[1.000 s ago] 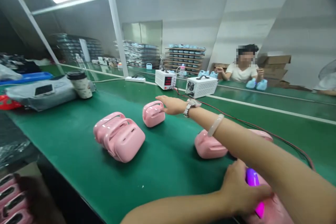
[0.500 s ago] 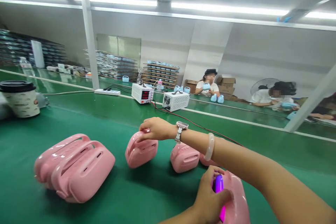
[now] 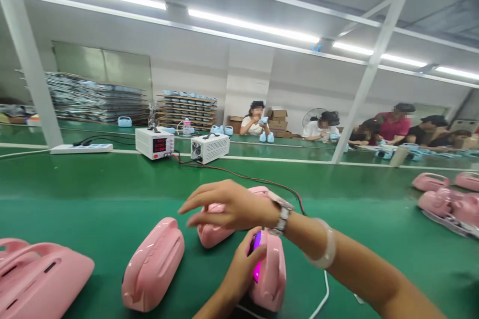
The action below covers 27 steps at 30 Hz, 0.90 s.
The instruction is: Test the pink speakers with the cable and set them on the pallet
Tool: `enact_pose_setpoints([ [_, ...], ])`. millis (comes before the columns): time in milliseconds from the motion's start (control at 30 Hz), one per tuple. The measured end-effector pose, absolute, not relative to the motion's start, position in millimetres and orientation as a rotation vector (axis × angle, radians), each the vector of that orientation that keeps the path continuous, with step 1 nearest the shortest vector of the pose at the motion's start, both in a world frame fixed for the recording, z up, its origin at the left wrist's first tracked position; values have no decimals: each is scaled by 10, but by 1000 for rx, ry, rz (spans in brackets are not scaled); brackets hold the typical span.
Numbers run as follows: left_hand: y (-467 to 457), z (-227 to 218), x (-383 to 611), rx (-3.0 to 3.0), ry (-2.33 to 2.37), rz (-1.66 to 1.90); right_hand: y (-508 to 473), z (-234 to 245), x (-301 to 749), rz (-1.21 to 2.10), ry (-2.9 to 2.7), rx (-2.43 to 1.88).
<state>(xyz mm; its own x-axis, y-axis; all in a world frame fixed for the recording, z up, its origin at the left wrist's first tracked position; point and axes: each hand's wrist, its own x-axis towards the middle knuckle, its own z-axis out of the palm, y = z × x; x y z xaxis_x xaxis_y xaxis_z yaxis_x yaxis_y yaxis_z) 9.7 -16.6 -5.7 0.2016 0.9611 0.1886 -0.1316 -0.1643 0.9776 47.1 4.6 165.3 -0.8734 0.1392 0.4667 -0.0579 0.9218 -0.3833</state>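
Left hand (image 3: pixel 244 260) gripping an upright pink case (image 3: pixel 275 264), seemingly to steady it, I hold my right hand (image 3: pixel 230 204) empty, fingers spread, by a half-hidden case (image 3: pixel 213 237); whether they touch, I can't tell. Beneath, the green counter (image 3: pixel 93 179) gives everything a level base. One loose case (image 3: pixel 153 264) stands leftward, apart, perhaps for easy grasping. Farther back, a white power supply (image 3: pixel 145 144) likely spares working room. Purple light (image 3: pixel 256 271) glows beside my left thumb.

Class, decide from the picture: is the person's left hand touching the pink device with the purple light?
Touching. The head view shows the left hand with its thumb lying across the purple-lit side of the pink device.
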Motion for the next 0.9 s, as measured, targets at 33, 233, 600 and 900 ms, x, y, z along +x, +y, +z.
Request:
enact_pose_setpoints([
  [33,-168,-58,90,1353,894,1204,51,1635,693,619,-2381,-155],
  [233,-164,-98,67,1307,901,1221,188,944,1751,1106,-1456,-779],
  [600,-290,-118,132,1287,1014,1354,-151,45,1725,1683,-1332,-816],
  [900,-468,101,180,1612,1121,1307,-293,118,1851,1770,-1132,-810],
])
